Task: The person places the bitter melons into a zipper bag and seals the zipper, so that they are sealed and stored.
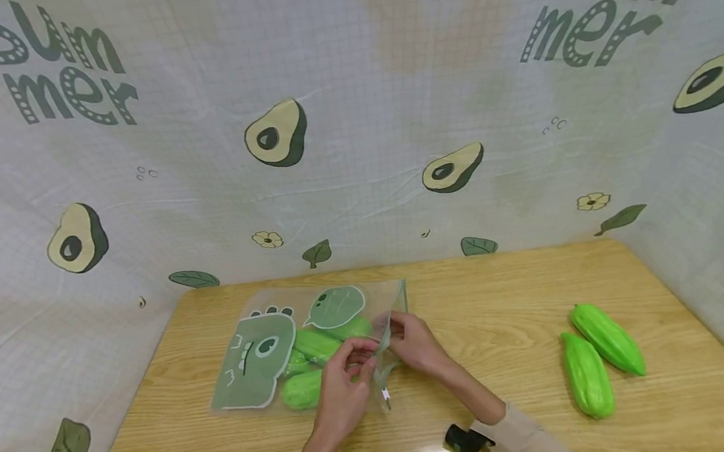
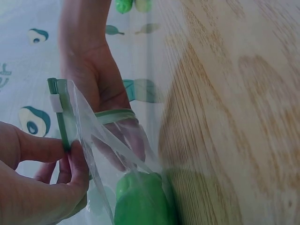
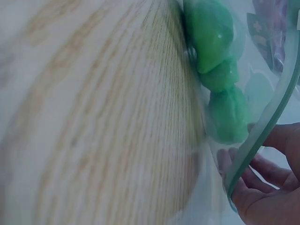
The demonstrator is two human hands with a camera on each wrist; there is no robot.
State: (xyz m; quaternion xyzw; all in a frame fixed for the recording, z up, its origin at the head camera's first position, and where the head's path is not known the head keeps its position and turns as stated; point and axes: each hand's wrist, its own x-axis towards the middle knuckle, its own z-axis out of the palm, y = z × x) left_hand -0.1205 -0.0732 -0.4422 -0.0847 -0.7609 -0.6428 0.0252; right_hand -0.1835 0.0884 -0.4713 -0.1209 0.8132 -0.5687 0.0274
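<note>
A clear zip bag [image 1: 254, 364] with a green monster print lies on the table, its mouth facing right. Several bright green, ridged, elongated vegetables [image 1: 317, 343] show through its film. My left hand [image 1: 344, 384] pinches the near edge of the mouth between thumb and fingers, close to the white slider [image 2: 56, 103]. Across from it, my right hand [image 1: 415, 341] reaches into the mouth. Its fingers [image 3: 269, 171] spread behind the film beside the green zip strip [image 3: 267, 129], near the ends of the vegetables.
Two more green vegetables [image 1: 589, 375] lie side by side on the right of the wooden table [image 1: 493, 293]. A black device [image 1: 464, 440] sits at the right sleeve cuff. Behind the table hangs a cloth [image 1: 366, 196] printed with avocados and leaves.
</note>
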